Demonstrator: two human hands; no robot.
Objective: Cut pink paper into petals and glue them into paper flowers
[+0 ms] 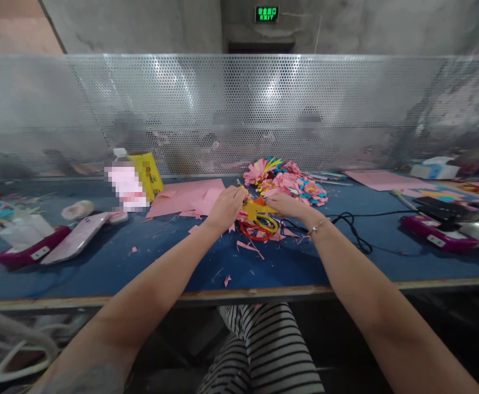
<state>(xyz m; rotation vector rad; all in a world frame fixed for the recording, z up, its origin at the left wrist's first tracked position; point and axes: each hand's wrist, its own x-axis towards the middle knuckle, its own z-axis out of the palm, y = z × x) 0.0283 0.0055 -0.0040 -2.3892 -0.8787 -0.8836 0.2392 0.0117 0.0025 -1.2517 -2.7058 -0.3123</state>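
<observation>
My left hand (226, 209) is closed, pinching the left side of a yellow paper cut-out (256, 209) over the blue tabletop (174, 262). My right hand (285, 204) is closed on the right side of the same yellow piece. Under the paper lie scissors (260, 227) with red and yellow handle loops. Just beyond my hands sits a pile of pink, blue and yellow paper flowers (292, 183). Pink paper sheets (186, 198) lie to the left of my left hand.
A yellow glue bottle (150, 174) and a pixelated item (127, 187) stand at left. Magenta boxes (26, 249) (438, 232), a tape roll (77, 209), a black cable (352, 227) and pink scraps (250, 247) lie about. A perforated metal screen (239, 109) closes the back.
</observation>
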